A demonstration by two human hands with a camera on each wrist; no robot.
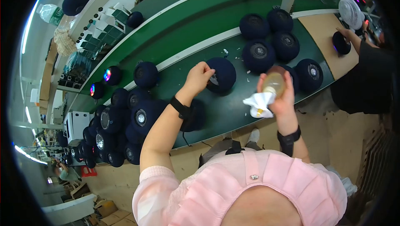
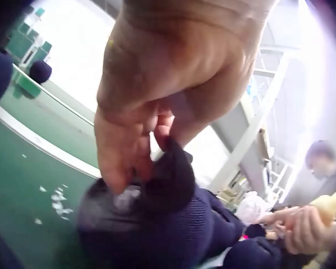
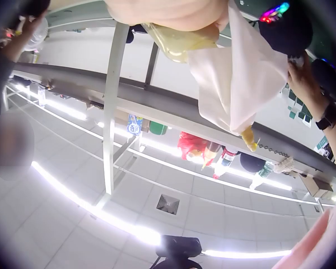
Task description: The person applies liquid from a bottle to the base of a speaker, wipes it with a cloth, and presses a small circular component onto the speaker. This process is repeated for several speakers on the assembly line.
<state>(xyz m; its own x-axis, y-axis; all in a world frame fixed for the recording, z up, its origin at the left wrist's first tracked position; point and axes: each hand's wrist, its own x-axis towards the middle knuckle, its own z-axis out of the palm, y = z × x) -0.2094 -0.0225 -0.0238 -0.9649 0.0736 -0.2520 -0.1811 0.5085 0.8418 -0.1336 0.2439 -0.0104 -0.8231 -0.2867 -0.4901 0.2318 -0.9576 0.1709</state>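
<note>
My left hand [image 1: 197,78] is at the side of a round, navy fabric-covered speaker [image 1: 225,75] on the green bench. In the left wrist view, thumb and fingers pinch a dark, flexible flap [image 2: 178,178] that stands up from the speaker's face. A pale, shiny patch [image 2: 126,198] shows beneath the fingertips. My right hand [image 1: 285,101] grips a squeeze bottle [image 1: 275,83] of yellowish liquid, tilted nozzle down over the bench's near side. White cloth [image 1: 259,100] wraps the bottle's neck, and its yellow tip [image 3: 249,139] pokes out.
Several more speakers [image 1: 258,56] stand to the right, and a crowded group [image 1: 141,117] fills the left. White scraps [image 1: 226,52] lie behind the worked speaker. A green belt [image 1: 183,32] runs along the back. Another person's arm [image 1: 354,40] reaches over cardboard [image 1: 318,28] at far right.
</note>
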